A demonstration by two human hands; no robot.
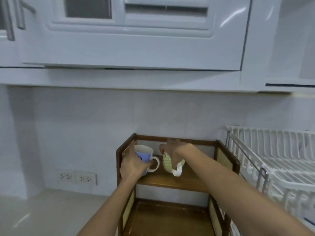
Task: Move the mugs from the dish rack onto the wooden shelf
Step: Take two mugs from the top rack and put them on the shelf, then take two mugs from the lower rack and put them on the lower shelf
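- Blue mug [144, 155]: white rim and handle, blue band on its body; it is held upright at the left end of the upper tier of the wooden shelf [172, 182]. Whether its base touches the board cannot be told, since the hand covers it.
- Left hand [133, 163]: fingers are wrapped around the blue mug's body from its left and near side, with one fingertip reaching into the handle loop on the mug's right.
- Patterned mug [167, 161]: pale with a small green dotted print and a white handle; it is tilted over the middle of the same tier, handle pointing down and to the right, just right of the blue mug and apart from it.
- Right hand [173, 149]: fingers are closed over the top of the patterned mug, gripping it from above; the mug hangs below the palm.
- Wooden shelf: dark-framed, two tiers, with pale panels in its side walls; it stands on a light counter [42, 210] against the tiled wall, beneath both forearms.
- Dish rack [276, 160]: white wire, well to the right of the right-hand fingers, beside the shelf.
- Wall sockets [77, 178]: two, left of the left-hand fingers and lower.
- White cabinets [136, 40]: above both hands.
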